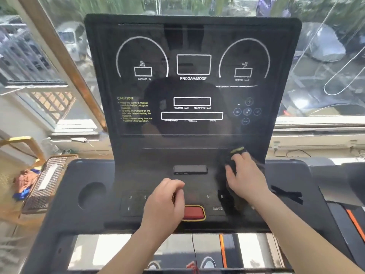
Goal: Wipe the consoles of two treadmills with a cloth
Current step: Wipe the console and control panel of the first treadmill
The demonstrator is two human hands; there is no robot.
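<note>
**Console Wipe: Cloth on Lower Panel**

The treadmill console [192,86] fills the centre of the view, with its dark display tilted up toward 12 o'clock. The display is unlit; its printed markings read INCLINE, PROGAM/MODE and SPEED.

The cloth [237,150] is dark with a green strip at its top edge. It lies bunched on the lower panel at 4 o'clock from the display centre, just right of the slot [190,169].

The right hand [245,175] rests on top of the cloth. Its fingers [230,169] are bent down into the fabric, grasping it and pressing it against the panel.

The left hand [166,198] rests on the key row at 6 o'clock, touching the left side of the red button [193,212]. Its fingers are curled inward. Whether they enclose anything cannot be told.

A round cup hole [91,194] sits in the tray at 8 o'clock. The window [325,56] spans the background from 9 to 3 o'clock. The belt [177,252] shows below the console at 6 o'clock.
</note>
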